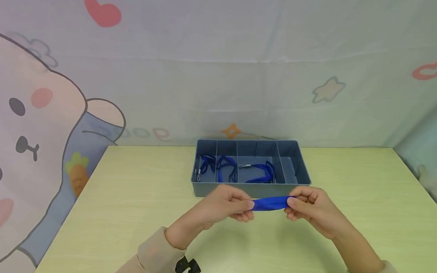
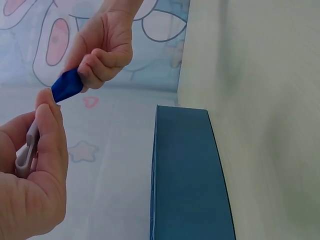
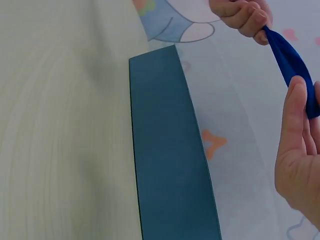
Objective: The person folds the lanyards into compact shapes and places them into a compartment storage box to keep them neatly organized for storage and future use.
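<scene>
A folded blue lanyard (image 1: 270,203) is stretched between both hands in front of the box. My left hand (image 1: 228,202) pinches its left end between thumb and fingers. In the left wrist view a pale clip (image 2: 27,152) shows between the fingers of that hand. The other end is pinched by my right hand (image 1: 312,208), thumb on top. In the right wrist view the lanyard (image 3: 290,60) runs slantwise from one hand to the other. Behind the hands stands a blue-grey divided box (image 1: 222,190), with more blue lanyards (image 1: 227,169) lying in its compartments.
The box's rightmost compartment (image 1: 290,167) shows no lanyard. A pale yellow table (image 1: 142,190) carries the box near its back edge. Beyond it hangs a printed cloth (image 1: 209,47) with a cartoon animal on the left.
</scene>
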A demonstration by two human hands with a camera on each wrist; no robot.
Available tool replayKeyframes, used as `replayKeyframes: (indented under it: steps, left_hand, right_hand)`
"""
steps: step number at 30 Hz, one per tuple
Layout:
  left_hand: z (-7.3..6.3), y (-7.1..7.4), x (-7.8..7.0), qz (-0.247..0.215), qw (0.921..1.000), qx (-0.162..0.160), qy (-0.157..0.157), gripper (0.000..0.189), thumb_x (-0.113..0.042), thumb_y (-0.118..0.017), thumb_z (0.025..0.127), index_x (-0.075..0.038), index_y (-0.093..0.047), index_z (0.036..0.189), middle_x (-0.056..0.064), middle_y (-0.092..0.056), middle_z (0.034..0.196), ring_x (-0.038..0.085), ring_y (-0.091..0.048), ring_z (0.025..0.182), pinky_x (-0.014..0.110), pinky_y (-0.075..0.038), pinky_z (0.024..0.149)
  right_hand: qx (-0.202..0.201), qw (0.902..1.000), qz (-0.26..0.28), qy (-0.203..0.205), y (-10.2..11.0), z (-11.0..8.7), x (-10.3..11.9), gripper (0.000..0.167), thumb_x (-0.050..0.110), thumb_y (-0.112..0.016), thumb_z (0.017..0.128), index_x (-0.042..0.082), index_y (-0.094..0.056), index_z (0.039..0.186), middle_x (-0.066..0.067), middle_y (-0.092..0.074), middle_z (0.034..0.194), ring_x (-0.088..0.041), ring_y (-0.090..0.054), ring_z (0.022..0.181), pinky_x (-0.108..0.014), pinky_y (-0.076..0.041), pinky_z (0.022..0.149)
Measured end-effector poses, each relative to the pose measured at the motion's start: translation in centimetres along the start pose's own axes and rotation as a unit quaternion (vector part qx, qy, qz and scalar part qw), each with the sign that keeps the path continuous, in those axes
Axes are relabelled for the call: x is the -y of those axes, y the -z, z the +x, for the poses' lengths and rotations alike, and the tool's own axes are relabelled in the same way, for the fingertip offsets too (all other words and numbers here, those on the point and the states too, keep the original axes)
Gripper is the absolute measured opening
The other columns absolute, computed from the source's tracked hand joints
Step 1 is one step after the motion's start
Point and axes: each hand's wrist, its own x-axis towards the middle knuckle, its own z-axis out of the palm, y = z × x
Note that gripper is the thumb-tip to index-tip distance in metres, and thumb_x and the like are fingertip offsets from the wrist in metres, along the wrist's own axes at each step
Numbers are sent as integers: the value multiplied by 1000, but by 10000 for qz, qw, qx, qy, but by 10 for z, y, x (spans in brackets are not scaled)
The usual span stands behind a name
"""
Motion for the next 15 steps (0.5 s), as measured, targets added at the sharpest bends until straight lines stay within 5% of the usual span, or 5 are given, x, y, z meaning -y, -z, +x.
replayKeyframes:
  steps: [4,7,11,15]
  left_hand:
    - [2,-1,2,9,9999,-144,-68,19,-8,-61,90,8,-67,99,12,-69,78,14,-67,71,31,-56,71]
    - [3,-3,6,15,9995,-277,-158,19,-8,-62,90,9,-68,96,14,-69,78,15,-67,70,33,-56,71]
    - [7,-10,12,-100,9982,-532,-248,18,-6,-63,89,10,-68,94,17,-69,79,18,-68,70,32,-57,69]
    - [9,-17,14,-316,9960,-787,-274,17,-6,-63,88,10,-68,93,19,-69,80,20,-69,72,31,-56,68]
  right_hand:
    - [-1050,9899,-916,-246,-5,1,1,20,-6,-51,92,3,-66,104,-2,-70,82,-12,-68,75,-26,-55,70]
    - [-1853,9591,-2038,-655,-14,3,4,25,3,-60,89,-6,-61,113,-4,-69,76,-14,-68,75,-28,-55,72]
    - [-2580,8778,-3993,-592,-30,7,5,26,9,-70,83,-6,-66,104,-5,-69,74,-12,-68,70,-23,-55,66]
    - [-2960,7639,-5691,697,-43,12,0,17,-3,-78,70,0,-71,84,-5,-69,71,-12,-65,58,-18,-52,53]
